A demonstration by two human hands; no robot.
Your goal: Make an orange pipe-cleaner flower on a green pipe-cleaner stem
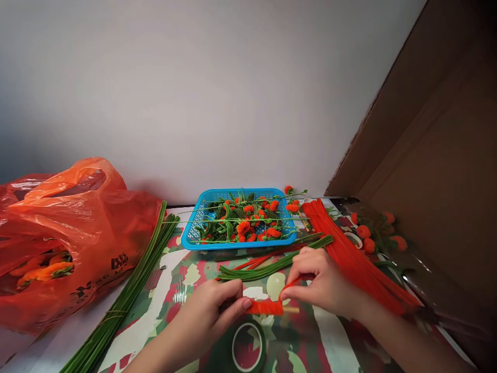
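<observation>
A red-orange fuzzy strand (267,307) is wound around a thin stick (292,310) and held between the 2 hands, over the near part of the table (334,336); the pale tip of the stick is left bare on the right. The left end of the coil is pinched between thumb and finger in the grip of the left hand (215,305), and the loose part of the strand is pinched above the coil's right end in the grip of the right hand (316,280). Just below, a roll of dark green tape (263,343) is seen. Beyond the hands, 1 small bunch of green strips (272,268) is laid in front of a blue basket (238,246), which is filled with orange and green flowers (244,227). To the right, a thick bundle of red strands (349,254) is spread, with orange balls (364,231) beside it. On the left, a tied green bundle (120,295) is placed near an orange plastic bag (132,223). The far right is bordered by cardboard (438,129).
</observation>
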